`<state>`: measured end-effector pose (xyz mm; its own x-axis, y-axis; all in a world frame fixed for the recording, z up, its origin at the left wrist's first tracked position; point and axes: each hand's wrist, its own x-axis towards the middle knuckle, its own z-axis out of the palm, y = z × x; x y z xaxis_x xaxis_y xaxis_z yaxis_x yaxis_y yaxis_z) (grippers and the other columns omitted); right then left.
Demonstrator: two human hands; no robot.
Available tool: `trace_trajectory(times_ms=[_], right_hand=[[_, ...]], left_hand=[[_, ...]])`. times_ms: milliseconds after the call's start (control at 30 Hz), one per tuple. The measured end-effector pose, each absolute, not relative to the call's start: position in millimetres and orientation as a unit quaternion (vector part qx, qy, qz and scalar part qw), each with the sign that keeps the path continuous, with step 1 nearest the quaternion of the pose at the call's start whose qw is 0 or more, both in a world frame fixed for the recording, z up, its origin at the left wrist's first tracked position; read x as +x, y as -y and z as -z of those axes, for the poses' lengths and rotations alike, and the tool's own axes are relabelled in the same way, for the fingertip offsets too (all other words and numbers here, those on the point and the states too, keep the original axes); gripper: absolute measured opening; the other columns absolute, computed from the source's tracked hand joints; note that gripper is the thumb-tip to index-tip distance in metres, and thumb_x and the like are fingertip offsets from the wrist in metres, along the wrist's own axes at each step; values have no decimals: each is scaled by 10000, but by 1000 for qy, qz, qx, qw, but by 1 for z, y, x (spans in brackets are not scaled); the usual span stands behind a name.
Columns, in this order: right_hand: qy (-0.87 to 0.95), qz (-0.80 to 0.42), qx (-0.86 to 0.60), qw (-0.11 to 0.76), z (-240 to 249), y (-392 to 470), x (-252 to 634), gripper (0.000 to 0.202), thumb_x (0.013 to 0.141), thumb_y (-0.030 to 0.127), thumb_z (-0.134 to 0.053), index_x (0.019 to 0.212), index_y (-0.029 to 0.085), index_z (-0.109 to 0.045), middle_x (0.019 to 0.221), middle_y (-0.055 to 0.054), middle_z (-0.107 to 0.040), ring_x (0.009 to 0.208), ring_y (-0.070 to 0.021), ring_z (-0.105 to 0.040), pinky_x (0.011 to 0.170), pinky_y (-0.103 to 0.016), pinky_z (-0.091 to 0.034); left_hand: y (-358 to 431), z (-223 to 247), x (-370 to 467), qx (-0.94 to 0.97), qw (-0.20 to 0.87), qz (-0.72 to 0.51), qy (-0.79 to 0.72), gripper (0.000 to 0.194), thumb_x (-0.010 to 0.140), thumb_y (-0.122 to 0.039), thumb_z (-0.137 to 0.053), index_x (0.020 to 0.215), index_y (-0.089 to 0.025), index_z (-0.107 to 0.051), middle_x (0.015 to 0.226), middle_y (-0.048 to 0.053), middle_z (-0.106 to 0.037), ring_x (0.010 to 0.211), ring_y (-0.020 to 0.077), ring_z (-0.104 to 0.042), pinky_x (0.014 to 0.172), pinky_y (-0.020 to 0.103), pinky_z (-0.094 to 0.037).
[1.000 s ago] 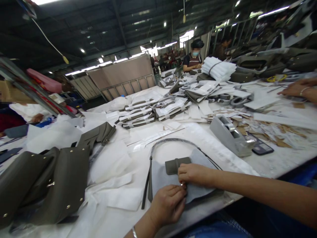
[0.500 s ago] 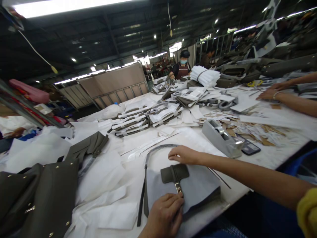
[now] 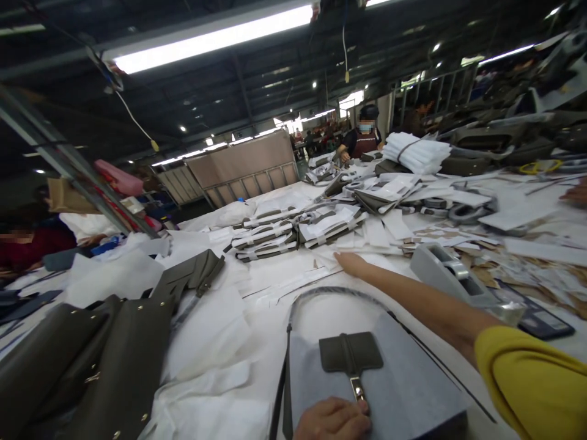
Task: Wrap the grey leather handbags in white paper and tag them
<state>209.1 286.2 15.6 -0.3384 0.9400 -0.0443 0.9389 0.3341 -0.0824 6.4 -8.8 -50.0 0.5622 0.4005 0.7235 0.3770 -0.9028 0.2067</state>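
A dark olive handbag (image 3: 300,366) lies on the white table with pale grey paper (image 3: 403,373) over its front and a wrapped handle arched above. Its flap (image 3: 351,353) and metal clasp (image 3: 356,388) lie over the paper. At the clasp's lower end, my left hand (image 3: 332,420) rests with curled fingers; whatever they hold is hidden. Beyond the handle, my right hand (image 3: 349,264) reaches to the white paper pieces (image 3: 328,255). Its fingertips are hard to make out against the paper.
A grey tape dispenser (image 3: 452,275) and a phone (image 3: 536,311) are right of my forearm. Wrapped straps (image 3: 266,235) lie ahead. More olive bags (image 3: 123,360) are at left. A person (image 3: 364,137) sits across the table; another person's hand (image 3: 575,192) is at the right edge.
My right hand has moved away from the bag's top, forward to the paper pieces. My left hand remains at the clasp. The camera view has shifted.
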Motion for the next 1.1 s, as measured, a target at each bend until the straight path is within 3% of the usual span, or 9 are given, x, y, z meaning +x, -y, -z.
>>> trace_trajectory(times_ms=[133, 267, 367, 500, 667, 767, 933, 1100], right_hand=[[831, -25, -556, -14, -36, -259, 231, 294, 981, 245, -551, 1250, 130, -581, 1088, -118, -680, 962, -236, -672, 837, -417, -563], [840, -8, -542, 2, -61, -203, 262, 466, 947, 99, -415, 1403, 160, -489, 1150, -181, -694, 998, -310, -691, 814, -436, -554], [867, -40, -494, 57, -72, -152, 287, 499, 958, 174, -406, 1453, 217, -447, 1360, -132, -598, 1154, -297, -633, 933, -443, -532], [932, -114, -329, 98, -71, -87, 305, 485, 950, 220, -443, 1429, 283, -493, 1460, -57, -515, 1350, -264, -477, 1142, -502, -366], [941, -146, -302, 43, -62, -43, 281, 566, 878, 551, -632, 1301, 174, -619, 1432, -187, -517, 1339, -370, -465, 1127, -583, -342], [932, -142, -326, 74, -51, -40, 256, 492, 887, 522, -636, 1181, 128, -656, 1383, -202, -552, 1289, -356, -507, 1114, -549, -363], [959, -126, -246, 56, -33, -40, 242, 582, 937, 371, -602, 1470, 209, -434, 1442, -197, -490, 1292, -333, -499, 1049, -516, -419], [974, -69, -216, 25, -36, -35, 262, 467, 973, 336, -531, 1429, 237, -503, 1429, -194, -501, 1244, -335, -526, 1006, -522, -435]], left_hand=[[12, 37, 10, 873, 25, -433, -223, 259, 818, -76, -535, 1038, -155, -644, 973, 70, -768, 731, 158, -729, 660, 218, -629], [20, 14, 8, 883, 101, -392, -240, 353, 777, -47, -525, 1100, -150, -624, 1041, 78, -752, 924, 172, -721, 823, 241, -610], [27, 3, 4, 891, 138, -336, -272, 367, 805, -69, -526, 1152, -157, -609, 1136, 94, -725, 1006, 195, -698, 889, 300, -598], [31, 4, -1, 898, 138, -311, -280, 317, 863, -104, -526, 1162, -163, -612, 1161, 92, -716, 1039, 200, -685, 917, 328, -588], [34, 12, -4, 901, 118, -270, -318, 313, 899, -160, -525, 1198, -184, -616, 1120, 67, -732, 944, 195, -717, 848, 305, -608], [36, 12, -5, 902, 109, -255, -332, 298, 905, -180, -530, 1186, -192, -630, 1047, 56, -749, 868, 191, -727, 807, 299, -614], [40, 6, -4, 900, 99, -239, -351, 290, 910, -181, -534, 1180, -207, -636, 1029, 42, -749, 813, 189, -727, 763, 302, -616], [42, 7, -4, 902, 98, -232, -351, 287, 927, -186, -520, 1193, -201, -627, 1077, 43, -742, 892, 190, -721, 823, 309, -601]])
